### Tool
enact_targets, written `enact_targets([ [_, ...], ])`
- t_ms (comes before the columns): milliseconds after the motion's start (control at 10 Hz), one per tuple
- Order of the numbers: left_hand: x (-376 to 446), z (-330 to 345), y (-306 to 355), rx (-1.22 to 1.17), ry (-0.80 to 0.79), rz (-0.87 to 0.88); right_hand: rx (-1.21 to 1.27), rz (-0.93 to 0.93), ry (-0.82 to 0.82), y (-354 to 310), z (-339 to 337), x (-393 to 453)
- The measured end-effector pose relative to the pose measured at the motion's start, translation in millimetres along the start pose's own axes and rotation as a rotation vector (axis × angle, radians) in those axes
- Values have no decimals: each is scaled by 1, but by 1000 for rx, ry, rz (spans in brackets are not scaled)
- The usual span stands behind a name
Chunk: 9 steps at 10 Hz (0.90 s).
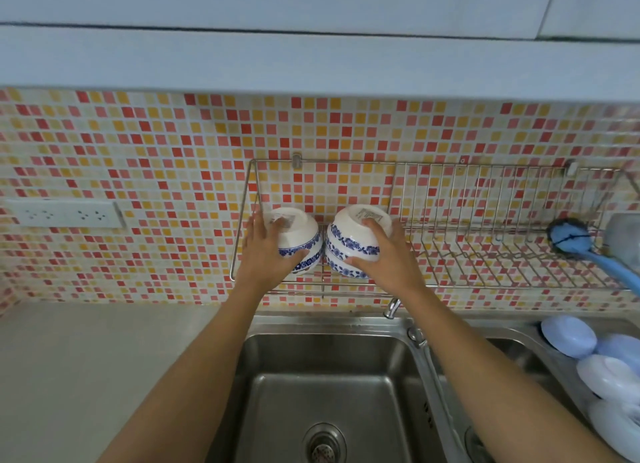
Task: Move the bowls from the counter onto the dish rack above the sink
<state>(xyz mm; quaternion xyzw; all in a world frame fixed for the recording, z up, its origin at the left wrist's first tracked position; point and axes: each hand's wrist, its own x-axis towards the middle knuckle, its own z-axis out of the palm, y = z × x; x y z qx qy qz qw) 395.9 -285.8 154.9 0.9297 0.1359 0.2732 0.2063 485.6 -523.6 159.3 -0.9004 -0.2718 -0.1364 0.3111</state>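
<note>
Two stacks of white bowls with blue flower bands sit upside down on the left end of the wire dish rack [485, 254], which hangs on the tiled wall above the sink. My left hand [265, 254] grips the left bowl stack [299, 232], with the thumb on the blue rim band. My right hand [384, 254] grips the right bowl stack [349, 234], fingers over the top bowl's base. The two stacks touch side by side.
A blue dish brush [585, 246] lies on the rack's right end. Below is a steel double sink [332, 393] with a tap [393, 308]. Pale plastic lids or dishes [595, 358] sit at the right. A wall socket [65, 214] is at the left, above the grey counter [86, 376].
</note>
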Motion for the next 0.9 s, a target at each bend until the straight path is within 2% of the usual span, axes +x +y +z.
enact_targets([
  [200, -3, 2, 0, 52, 23, 21, -88, -2, -19, 1, 4, 1],
  [400, -13, -24, 19, 293, -105, 105, -286, -12, -21, -10, -11, -1],
  [500, -25, -47, 27, 341, -152, 115, -326, 8, -63, -15, -26, -14],
  [700, -46, -120, 54, 317, -208, 96, -323, 23, -118, -42, -90, -40],
  [900, -76, -182, 100, 230, -178, 116, -329, 46, -182, -109, -159, -79],
])
